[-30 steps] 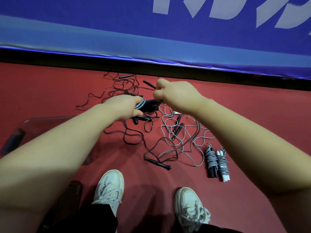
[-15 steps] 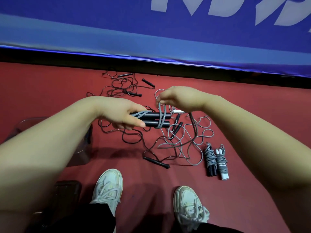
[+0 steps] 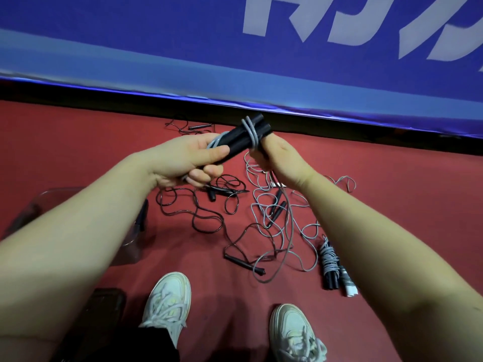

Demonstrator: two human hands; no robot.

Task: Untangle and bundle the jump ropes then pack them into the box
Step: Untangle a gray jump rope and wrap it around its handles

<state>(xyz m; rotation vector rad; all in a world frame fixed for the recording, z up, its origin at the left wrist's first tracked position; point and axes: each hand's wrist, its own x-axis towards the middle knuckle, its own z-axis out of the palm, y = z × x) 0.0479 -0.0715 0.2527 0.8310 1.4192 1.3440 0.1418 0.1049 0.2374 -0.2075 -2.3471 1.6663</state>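
My left hand [image 3: 192, 159] grips the two black handles [image 3: 244, 134] of a grey jump rope, held together and tilted up to the right. My right hand [image 3: 277, 155] holds the grey cord [image 3: 251, 131], which is looped around the handles near their far ends. The rest of that cord trails down to the red floor. A tangle of black and grey ropes [image 3: 235, 212] lies on the floor below my hands. Two wound bundles [image 3: 333, 265] lie side by side at the right. A clear plastic box [image 3: 52, 205] sits at the left, mostly hidden behind my left forearm.
A blue padded barrier [image 3: 235, 74] runs across the back. My two white shoes [image 3: 167, 307] stand at the bottom. A dark lid-like object [image 3: 104, 309] lies beside the left shoe. More loose black handles [image 3: 198, 125] lie near the barrier.
Both hands have lifted the handles up and away from me. The handles now tilt upward, and my right hand has come under them with the cord wrapped around.
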